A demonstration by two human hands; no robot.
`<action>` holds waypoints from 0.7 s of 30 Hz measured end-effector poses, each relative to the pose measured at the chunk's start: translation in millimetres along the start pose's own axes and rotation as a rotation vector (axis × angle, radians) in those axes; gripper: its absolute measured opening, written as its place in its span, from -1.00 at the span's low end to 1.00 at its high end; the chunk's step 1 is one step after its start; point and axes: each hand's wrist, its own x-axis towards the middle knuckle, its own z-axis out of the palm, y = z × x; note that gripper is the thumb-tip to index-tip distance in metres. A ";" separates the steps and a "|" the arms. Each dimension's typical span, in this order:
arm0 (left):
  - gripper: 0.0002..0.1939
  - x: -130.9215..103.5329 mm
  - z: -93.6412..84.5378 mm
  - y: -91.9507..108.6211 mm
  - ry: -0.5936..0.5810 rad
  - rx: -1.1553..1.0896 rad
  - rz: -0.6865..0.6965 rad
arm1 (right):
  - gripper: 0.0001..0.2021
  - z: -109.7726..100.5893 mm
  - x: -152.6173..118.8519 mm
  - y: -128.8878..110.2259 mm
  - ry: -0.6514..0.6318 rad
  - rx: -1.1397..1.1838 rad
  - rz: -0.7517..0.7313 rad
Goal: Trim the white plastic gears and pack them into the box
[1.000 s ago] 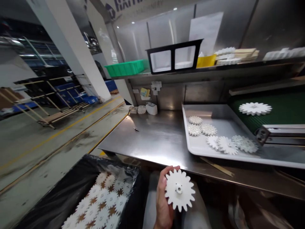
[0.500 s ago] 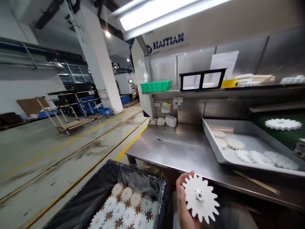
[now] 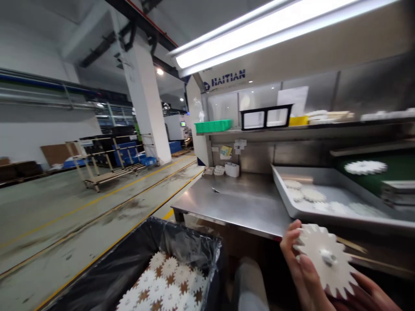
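A white toothed gear [image 3: 326,261] with a raised hub faces me at the lower right. My left hand [image 3: 303,263] grips its left edge, thumb on the front face. On the gear's lower right side, my right hand [image 3: 372,289] has its fingers against the teeth, partly cut off by the frame edge. Several more white gears [image 3: 168,280] lie in rows in a bin lined with black plastic [image 3: 129,263] at the lower left. A grey tray [image 3: 292,211] on the right holds several loose gears [image 3: 313,194].
A steel table [image 3: 233,203] carries a small metal part [image 3: 215,190] and a white container [image 3: 232,169]. One gear [image 3: 365,167] lies on a green surface behind the tray. Above, the shelf bears a green bin [image 3: 213,126] and a black frame [image 3: 266,117].
The gear and my left hand have moved right, and the gear has turned slightly. My right hand has come into view and touches the gear. The camera view has shifted.
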 end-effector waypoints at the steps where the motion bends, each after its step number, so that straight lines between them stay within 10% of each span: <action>1: -0.39 -8.8 6.1 -11.0 0.028 0.031 0.051 | -0.64 -15.8 -11.7 -0.8 0.036 -0.003 0.011; 7: -0.61 -31.0 22.3 -36.7 0.197 0.233 0.272 | -0.39 -70.1 -52.4 -23.9 0.307 0.072 -0.073; 21: -0.71 -8.2 -25.1 4.3 0.352 0.236 0.252 | -0.43 -49.4 -31.6 -18.1 0.158 0.223 -0.086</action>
